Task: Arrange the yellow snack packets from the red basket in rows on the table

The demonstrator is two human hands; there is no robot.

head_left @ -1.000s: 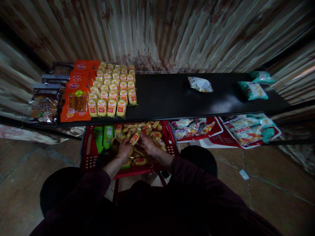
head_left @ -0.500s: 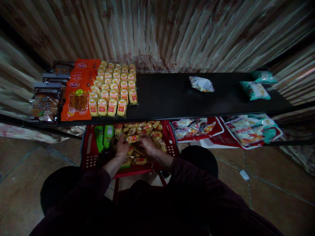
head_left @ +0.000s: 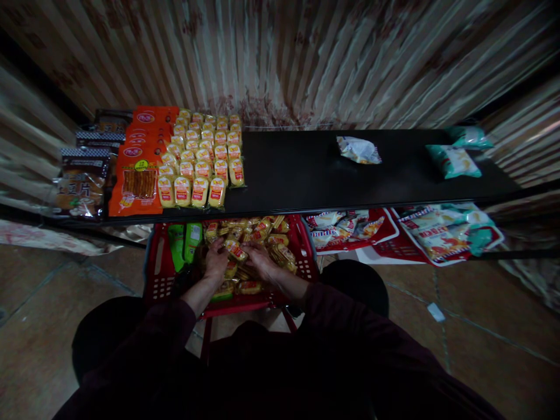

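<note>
The pack (head_left: 236, 249) is located over the loose packs (head_left: 249, 286) in the red basket (head_left: 310, 256), slightly tilted. My left hand (head_left: 216, 260) is clamped on its left end, my right hand (head_left: 261, 262) on its right; exact fingertip contact is hard to discern in dim light. Green bags (head_left: 192, 242) occupy the basket's left side. Beyond, the black shelf (head_left: 289, 175) carries rowed packs (head_left: 200, 191) beside orange bags (head_left: 137, 181).

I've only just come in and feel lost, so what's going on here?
A person's left hand and right hand hold a small yellow snack pack between them, over a red basket of similar packs. On the black shelf beyond, rows of yellow packs stand beside orange bags; a white bag lies farther right.
</note>
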